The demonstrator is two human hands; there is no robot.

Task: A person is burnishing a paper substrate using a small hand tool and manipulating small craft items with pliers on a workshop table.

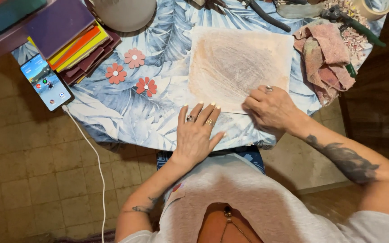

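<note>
Covering the board's (239, 63) near edge, both hands (197, 132).

**Table and what lies on it**

Table (113, 117): blue leaf-print cloth, near edge curved, over a tiled floor.
- Centre: square board (237, 63), smeared brown.
- 9 o'clock of board: three pink flowers (133, 72).
- 10 o'clock: stack of coloured sheets (75, 45); phone (46, 82) at the table edge, white cable (96, 166) hanging to the floor.
- 11 o'clock: pale round vessel (124, 13).
- 12 o'clock: pliers (266, 15).
- 3 o'clock: pink rag (327, 58).
- 1 o'clock: tape roll (374, 8).
- 6 o'clock: left hand (196, 135) flat on the cloth; right hand (271, 110) on the board's corner.
</note>
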